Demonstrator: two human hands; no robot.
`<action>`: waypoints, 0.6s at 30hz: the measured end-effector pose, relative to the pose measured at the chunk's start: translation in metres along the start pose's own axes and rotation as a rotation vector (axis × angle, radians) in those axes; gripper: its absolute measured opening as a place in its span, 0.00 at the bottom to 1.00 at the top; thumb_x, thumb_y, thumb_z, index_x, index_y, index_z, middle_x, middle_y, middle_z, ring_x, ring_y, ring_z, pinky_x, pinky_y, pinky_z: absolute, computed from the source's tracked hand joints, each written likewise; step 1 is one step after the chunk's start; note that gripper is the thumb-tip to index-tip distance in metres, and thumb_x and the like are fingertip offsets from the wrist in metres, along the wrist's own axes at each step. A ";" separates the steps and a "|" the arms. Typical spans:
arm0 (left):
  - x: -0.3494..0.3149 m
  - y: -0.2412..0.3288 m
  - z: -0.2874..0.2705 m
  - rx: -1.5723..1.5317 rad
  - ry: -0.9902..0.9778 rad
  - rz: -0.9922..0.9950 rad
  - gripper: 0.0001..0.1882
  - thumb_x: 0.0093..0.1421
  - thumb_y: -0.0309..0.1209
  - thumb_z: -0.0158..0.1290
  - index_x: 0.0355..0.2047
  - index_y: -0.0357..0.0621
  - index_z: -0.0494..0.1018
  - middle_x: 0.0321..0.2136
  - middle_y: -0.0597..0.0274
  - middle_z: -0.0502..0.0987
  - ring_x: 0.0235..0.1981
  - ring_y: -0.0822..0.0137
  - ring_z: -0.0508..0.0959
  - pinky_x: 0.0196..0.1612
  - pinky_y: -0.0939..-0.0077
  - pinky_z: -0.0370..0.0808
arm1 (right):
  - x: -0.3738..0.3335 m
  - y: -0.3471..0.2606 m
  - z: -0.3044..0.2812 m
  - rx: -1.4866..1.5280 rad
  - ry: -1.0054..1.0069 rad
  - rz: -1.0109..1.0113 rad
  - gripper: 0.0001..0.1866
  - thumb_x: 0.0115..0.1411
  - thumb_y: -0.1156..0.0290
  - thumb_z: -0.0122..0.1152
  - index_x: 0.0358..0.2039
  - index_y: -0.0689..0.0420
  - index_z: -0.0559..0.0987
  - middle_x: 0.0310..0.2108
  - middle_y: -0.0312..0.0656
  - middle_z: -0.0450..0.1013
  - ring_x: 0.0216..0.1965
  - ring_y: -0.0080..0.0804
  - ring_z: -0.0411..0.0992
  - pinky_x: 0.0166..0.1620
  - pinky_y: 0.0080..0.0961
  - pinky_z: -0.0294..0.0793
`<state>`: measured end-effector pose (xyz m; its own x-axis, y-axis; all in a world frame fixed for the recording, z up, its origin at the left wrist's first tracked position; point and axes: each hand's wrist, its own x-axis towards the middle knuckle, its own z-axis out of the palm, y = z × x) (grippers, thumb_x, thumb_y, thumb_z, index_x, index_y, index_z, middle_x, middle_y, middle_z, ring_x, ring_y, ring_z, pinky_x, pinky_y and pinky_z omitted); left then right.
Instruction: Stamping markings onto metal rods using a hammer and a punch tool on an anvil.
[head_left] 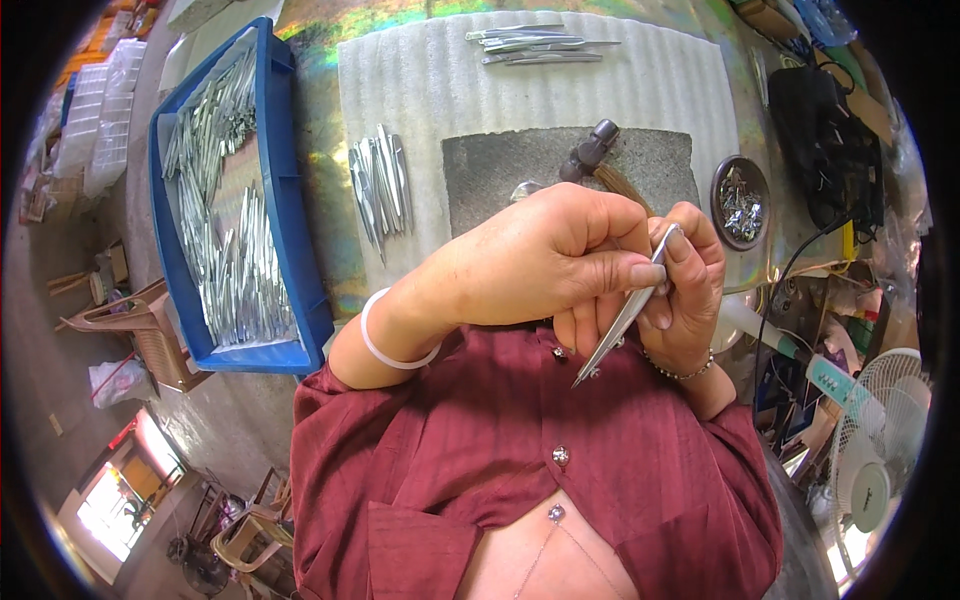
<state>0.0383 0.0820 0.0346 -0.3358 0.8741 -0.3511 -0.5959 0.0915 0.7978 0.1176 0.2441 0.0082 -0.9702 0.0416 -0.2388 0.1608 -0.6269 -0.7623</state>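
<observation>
Both my hands meet over my lap, in front of the work pad. My left hand (565, 250), with a white bangle at its wrist, pinches a slim, pointed silver metal tool (622, 325) that resembles tweezers. The tool slants down toward me, its tip at the lower left. My right hand (690, 280) closes its fingers round the upper end of the same tool. Behind my hands a hammer (592, 150) lies on a dark grey pad (480, 165). Its wooden handle is partly hidden, and so is a small shiny piece (525, 190) beside my left hand.
A white foam sheet (400, 80) carries two bunches of similar metal pieces (380, 185), (540, 43). Left stands a blue crate (285, 180) filled with more. A round dish (718, 200) of small shiny parts sits right, near a black bag (815, 140) and a fan (870, 440).
</observation>
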 end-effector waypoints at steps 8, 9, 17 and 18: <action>0.004 0.000 -0.001 -0.067 0.038 -0.018 0.10 0.65 0.33 0.46 0.30 0.38 0.68 0.17 0.61 0.76 0.16 0.72 0.77 0.16 0.85 0.73 | 0.003 0.000 -0.004 0.052 0.006 0.072 0.05 0.62 0.70 0.52 0.30 0.57 0.71 0.17 0.33 0.64 0.11 0.12 0.53 0.12 0.11 0.50; 0.004 0.000 -0.001 -0.059 0.036 -0.015 0.10 0.65 0.33 0.46 0.30 0.38 0.68 0.17 0.61 0.76 0.16 0.71 0.77 0.16 0.85 0.73 | 0.003 0.001 -0.004 0.053 0.006 0.073 0.05 0.62 0.70 0.52 0.30 0.57 0.71 0.17 0.33 0.64 0.11 0.12 0.53 0.12 0.11 0.50; 0.015 -0.009 -0.013 -0.103 0.001 -0.008 0.11 0.64 0.33 0.48 0.30 0.38 0.69 0.16 0.59 0.75 0.15 0.70 0.77 0.16 0.84 0.73 | 0.006 0.007 -0.005 0.087 0.051 0.050 0.07 0.63 0.69 0.51 0.30 0.57 0.72 0.17 0.31 0.63 0.10 0.11 0.53 0.12 0.09 0.50; 0.015 -0.009 -0.014 -0.106 -0.001 -0.001 0.11 0.64 0.33 0.48 0.30 0.38 0.69 0.16 0.59 0.75 0.15 0.70 0.77 0.16 0.84 0.73 | 0.006 0.007 -0.005 0.086 0.050 0.049 0.07 0.63 0.69 0.51 0.30 0.57 0.72 0.17 0.31 0.63 0.10 0.11 0.53 0.12 0.09 0.50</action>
<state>0.0286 0.0879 0.0150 -0.3344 0.8744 -0.3515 -0.6701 0.0417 0.7411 0.1134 0.2439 -0.0020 -0.9510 0.0469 -0.3057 0.1892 -0.6937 -0.6950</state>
